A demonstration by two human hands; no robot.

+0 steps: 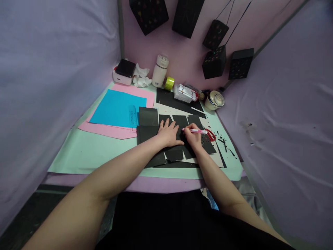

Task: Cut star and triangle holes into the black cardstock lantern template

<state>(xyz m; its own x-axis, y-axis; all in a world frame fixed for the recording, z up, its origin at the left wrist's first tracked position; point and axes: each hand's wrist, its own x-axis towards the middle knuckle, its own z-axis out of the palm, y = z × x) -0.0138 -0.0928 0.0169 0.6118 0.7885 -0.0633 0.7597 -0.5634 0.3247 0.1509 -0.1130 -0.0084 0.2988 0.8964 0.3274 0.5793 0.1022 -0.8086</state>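
My left hand [168,134] lies flat with fingers spread on the black paper pieces [148,134] in the middle of the table. Just right of it, my right hand [194,137] grips a pink and white pen [198,131], its tip at the black paper. Red-handled scissors [211,135] lie by the right hand, their blades partly hidden. A clear blue ruler [133,117] rests across blue paper [117,106] to the left. Small black scraps [225,145] are scattered on the right.
At the back stand a white bottle [159,71], yellow tape [169,83], a clear box of pens [185,93] and a lidded cup [214,100]. Pink paper [109,131] lies under the blue sheet. Black paper boxes [214,62] hang above. Fabric walls [281,104] flank the table.
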